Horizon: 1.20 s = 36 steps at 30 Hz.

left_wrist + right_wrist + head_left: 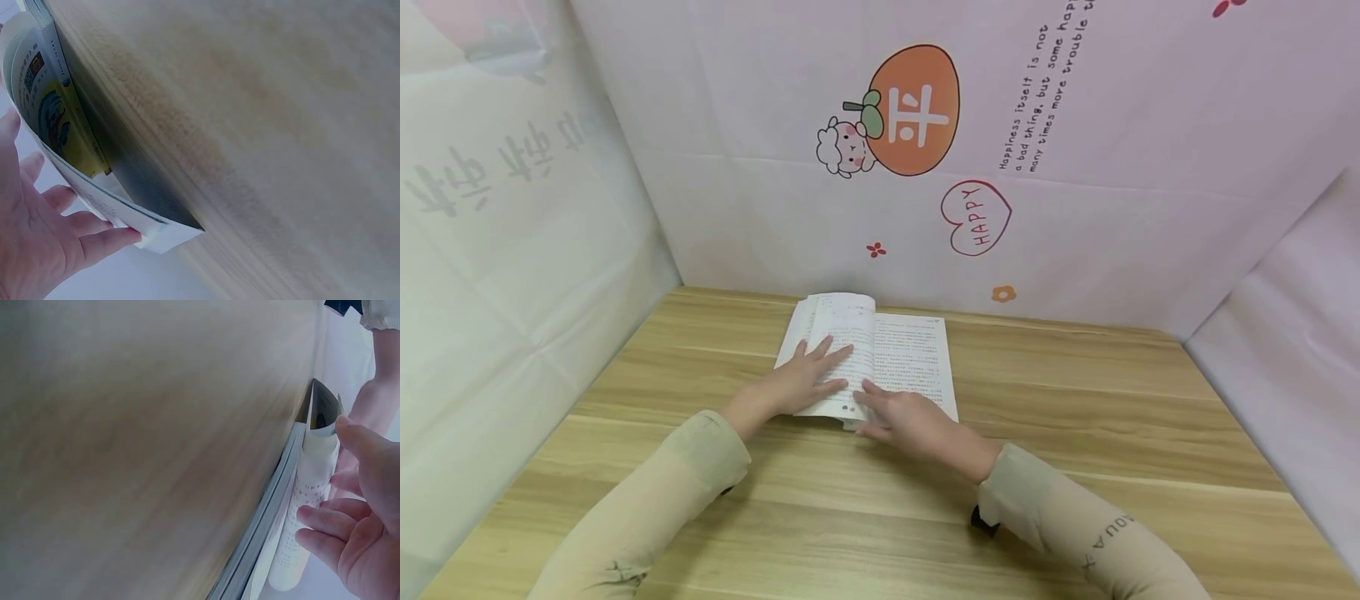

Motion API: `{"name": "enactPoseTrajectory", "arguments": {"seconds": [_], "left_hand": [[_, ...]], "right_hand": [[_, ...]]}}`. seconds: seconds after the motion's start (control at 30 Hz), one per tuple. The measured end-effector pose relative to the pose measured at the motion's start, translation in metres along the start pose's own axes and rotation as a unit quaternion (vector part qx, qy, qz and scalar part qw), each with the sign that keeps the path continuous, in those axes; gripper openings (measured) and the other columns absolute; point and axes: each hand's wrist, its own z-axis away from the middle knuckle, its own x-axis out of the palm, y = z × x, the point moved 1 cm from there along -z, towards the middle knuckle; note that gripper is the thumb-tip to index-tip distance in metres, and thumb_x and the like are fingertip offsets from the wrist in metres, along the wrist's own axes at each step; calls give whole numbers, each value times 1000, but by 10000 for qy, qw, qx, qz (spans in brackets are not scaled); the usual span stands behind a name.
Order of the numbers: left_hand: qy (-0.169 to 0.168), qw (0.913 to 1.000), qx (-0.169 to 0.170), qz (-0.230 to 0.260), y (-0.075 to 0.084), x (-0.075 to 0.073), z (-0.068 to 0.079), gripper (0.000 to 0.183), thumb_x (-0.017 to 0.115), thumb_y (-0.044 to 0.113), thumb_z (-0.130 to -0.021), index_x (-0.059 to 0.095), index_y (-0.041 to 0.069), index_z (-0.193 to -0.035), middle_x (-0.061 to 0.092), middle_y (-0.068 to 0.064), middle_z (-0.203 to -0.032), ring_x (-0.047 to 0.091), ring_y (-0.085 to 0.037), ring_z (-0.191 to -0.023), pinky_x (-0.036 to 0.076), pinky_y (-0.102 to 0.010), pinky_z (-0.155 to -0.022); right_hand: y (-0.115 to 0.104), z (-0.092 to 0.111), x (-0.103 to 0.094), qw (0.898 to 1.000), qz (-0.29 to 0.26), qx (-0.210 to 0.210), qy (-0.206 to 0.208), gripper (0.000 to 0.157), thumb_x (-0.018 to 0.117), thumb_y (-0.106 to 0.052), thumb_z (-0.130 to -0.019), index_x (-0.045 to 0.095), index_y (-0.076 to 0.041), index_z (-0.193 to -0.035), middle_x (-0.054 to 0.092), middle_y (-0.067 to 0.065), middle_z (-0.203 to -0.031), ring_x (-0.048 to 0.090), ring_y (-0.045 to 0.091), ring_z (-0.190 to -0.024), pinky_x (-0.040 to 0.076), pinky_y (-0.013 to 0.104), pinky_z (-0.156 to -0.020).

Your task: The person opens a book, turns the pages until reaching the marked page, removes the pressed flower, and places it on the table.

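**Sleeves (655, 492) up front, open book (913, 354) with a springy side**

So both sleeves filled the near edge, and past them the book lay open on the wood-grain counter (1075, 417), close to the printed backdrop (752, 208). The person's left hand (805, 379) rested spread on the curled pages (842, 321), fingers fairly straight, gripping nothing. The right hand (910, 417) was at the lower middle, fingers relaxed and slightly bent, not clamped on anything as far as the views showed.

What could've gone wrong? Those pages bulged in an arch, so they'd probably spring over if the left hand eased off. Too much weight might've creased them, and a sideways shove could've slid the whole book.

Hard to make out: the right hand was blurry from the head camera and hid part of the bottom. Print was too tiny to read. A yellow picture (78, 144) showed inside the curl, cover or not, no telling. Some dark thing (983, 522) by the right sleeve was mostly hidden, and both sleeves ran out of frame.
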Motion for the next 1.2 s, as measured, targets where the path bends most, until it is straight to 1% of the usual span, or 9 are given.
{"name": "enactPoseTrajectory", "arguments": {"seconds": [0.2,0.3,0.37,0.43,0.57,0.7,0.87,1.0,1.2], "left_hand": [[-10,10000,-74,16,0,-1,2,68,44,47,-109,19,20,-166,5,-25,-168,1,-65,-144,22,-79,-106],[10,9999,-162,56,0,-2,3,69,43,48,-109,17,18,-166,5,-26,-167,2,-64,-145,21,-80,-106],[36,9997,-219,95,-1,-2,3,70,43,48,-109,16,17,-166,5,-27,-167,2,-63,-145,21,-81,-106],[40,9995,-277,121,-2,-2,3,70,42,48,-109,16,16,-166,5,-27,-167,2,-62,-146,20,-80,-107],[13,9993,-366,118,-4,-2,3,71,42,50,-109,16,15,-166,5,-29,-166,3,-61,-147,19,-78,-109],[-29,9988,-464,127,-7,-2,4,72,40,52,-109,16,15,-166,2,-30,-166,2,-61,-147,18,-75,-112],[-53,9985,-518,174,-9,-3,5,72,40,51,-109,16,14,-166,0,-31,-166,3,-62,-146,17,-75,-113],[-60,9984,-542,140,-12,-3,4,73,39,51,-109,16,11,-166,0,-31,-166,4,-62,-146,16,-73,-114],[-259,9971,-711,82,-14,-3,5,77,40,53,-108,12,11,-166,-2,-27,-167,4,-60,-147,16,-73,-114]], "right_hand": [[9,5,-3,9996,-56,155,-241,59,69,-35,-100,54,-5,-148,47,20,-152,71,29,-109,56,42,-94],[15,8,-3,9990,-55,280,-355,60,70,-36,-99,54,-7,-149,48,19,-152,72,25,-105,55,43,-96],[19,11,-4,9984,-80,360,-438,61,71,-36,-98,54,-7,-149,49,19,-152,73,22,-93,54,43,-97],[24,13,-6,9980,-32,406,-487,60,71,-37,-98,55,-6,-147,51,19,-150,72,23,-98,53,43,-99],[31,18,-10,9972,23,414,-616,60,73,-36,-96,58,-2,-143,59,19,-143,65,28,-120,52,43,-101],[39,24,-15,9954,-124,478,-825,57,77,-34,-94,61,-2,-139,64,17,-136,64,27,-122,52,41,-100],[50,33,-21,9920,-356,670,-1009,53,80,-32,-91,66,-5,-135,60,18,-142,59,32,-129,49,45,-105],[58,39,-27,9907,-252,745,-1112,55,82,-33,-89,68,-3,-132,58,21,-143,58,37,-129,47,47,-106],[65,44,-34,9900,-33,653,-1247,58,86,-31,-85,68,1,-130,59,27,-139,60,41,-125,50,49,-103]]}}
